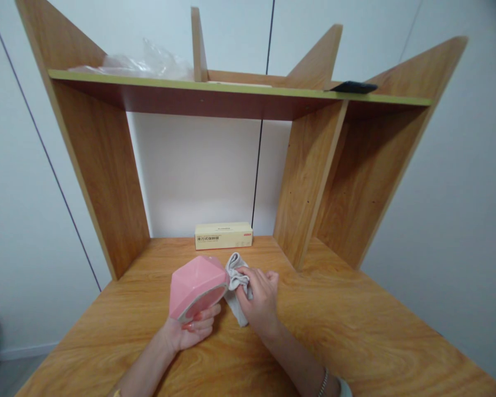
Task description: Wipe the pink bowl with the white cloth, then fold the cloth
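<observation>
My left hand (192, 331) grips a pink faceted bowl (195, 285) from below, holding it tilted on its side just above the wooden desk (355, 325). My right hand (261, 298) is closed on a crumpled grey cloth (235, 278) and presses it against the bowl's right rim. Part of the cloth hangs down between the two hands.
A long cream cardboard box (223, 235) lies at the back of the desk against the white wall. A wooden hutch with side panels and a divider (310, 182) surrounds the work area. On its upper shelf sit clear plastic wrap (144, 62) and a dark flat object (353, 86).
</observation>
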{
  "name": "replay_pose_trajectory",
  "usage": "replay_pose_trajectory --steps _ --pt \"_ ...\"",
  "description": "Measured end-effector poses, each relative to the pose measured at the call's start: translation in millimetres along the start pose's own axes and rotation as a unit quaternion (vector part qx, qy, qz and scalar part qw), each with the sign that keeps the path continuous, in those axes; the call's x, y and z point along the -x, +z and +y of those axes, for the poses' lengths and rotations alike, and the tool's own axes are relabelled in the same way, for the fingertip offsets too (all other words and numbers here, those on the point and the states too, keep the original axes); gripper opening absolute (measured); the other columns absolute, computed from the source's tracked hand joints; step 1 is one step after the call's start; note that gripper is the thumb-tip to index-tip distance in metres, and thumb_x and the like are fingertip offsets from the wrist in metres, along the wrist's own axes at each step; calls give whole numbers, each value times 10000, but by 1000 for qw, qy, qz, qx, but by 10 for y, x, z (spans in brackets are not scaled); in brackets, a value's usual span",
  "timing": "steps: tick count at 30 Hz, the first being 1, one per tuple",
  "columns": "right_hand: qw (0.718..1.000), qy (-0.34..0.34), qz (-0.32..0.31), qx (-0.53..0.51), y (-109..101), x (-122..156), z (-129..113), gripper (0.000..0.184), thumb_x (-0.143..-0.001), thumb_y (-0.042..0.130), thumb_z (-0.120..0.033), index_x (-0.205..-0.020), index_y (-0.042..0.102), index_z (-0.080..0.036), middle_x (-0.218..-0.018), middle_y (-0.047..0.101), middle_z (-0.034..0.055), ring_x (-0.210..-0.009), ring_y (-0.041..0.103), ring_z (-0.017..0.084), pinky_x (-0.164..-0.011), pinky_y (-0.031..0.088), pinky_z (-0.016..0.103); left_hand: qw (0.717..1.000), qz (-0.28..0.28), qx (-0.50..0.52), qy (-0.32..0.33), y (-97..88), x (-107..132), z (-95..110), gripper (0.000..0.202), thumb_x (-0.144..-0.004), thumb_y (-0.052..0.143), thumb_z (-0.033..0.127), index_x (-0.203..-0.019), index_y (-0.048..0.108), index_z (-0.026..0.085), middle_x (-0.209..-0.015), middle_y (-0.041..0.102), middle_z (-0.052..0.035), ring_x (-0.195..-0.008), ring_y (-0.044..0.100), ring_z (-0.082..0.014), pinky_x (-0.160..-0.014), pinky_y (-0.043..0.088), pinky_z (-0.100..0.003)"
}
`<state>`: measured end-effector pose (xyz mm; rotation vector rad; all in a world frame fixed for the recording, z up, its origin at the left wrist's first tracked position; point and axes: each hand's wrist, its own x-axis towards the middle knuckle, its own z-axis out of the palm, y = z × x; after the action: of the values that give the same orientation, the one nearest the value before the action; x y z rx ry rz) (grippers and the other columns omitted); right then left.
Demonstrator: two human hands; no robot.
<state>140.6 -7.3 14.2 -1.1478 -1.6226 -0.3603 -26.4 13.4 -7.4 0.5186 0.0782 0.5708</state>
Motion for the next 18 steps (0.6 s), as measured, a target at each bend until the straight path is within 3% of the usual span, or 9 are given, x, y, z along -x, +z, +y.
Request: replay_pose_trajectory --steps 4,14,18 --pt "1000 10 1 -22 -8 4 -26 149 -746 467 -135 -849 557 -194 -749 646 1 -670 534 137 -689 236 301 1000 15 11 18 -23 -31 0 155 -844 444 196 -726 504 117 -515 347 55 -316 212 16 -330 192 -84" --pt "999 10 13 -34 -9 18 -30 141 -759 469 -129 -860 542 -194 -770 645 3 -668 537 138 -694 244 300 995 60 9 75 -32 -84 2 357 -807 476 422 -670 526 96 -498 398 34 -343 206 5 -343 236 -102" --pt "999 13 13 -33 0 25 -31 137 -761 475 -132 -859 546 -194 -770 648 6 -669 540 140 -695 245 302 987 107 -6 119 -59 -106 3 371 -757 524 454 -667 530 94 -512 429 18 -355 248 -2 -346 229 -106"
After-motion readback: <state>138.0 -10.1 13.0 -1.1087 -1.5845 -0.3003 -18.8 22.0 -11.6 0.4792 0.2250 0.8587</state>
